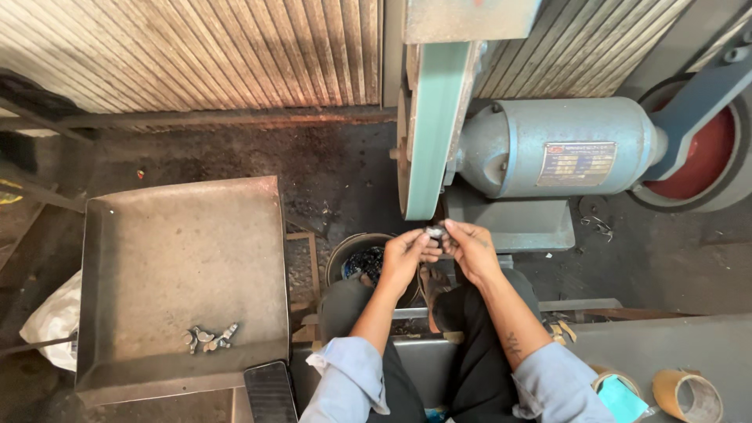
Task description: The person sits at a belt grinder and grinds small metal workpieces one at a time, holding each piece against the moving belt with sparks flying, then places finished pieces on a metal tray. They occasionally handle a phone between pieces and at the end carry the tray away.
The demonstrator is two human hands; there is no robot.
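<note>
A rectangular nameplate label [576, 163], blue across the top with a small red mark at its left corner and a pale, yellowish lower part, sat on the side of the grey-blue motor housing at the upper right. A dark, flat rectangular phone [270, 391] lay at the bottom edge, just below the metal tray's near rim, its black screen blank. A crumpled white plastic bag [52, 321] sat on the floor at the tray's left edge.
</note>
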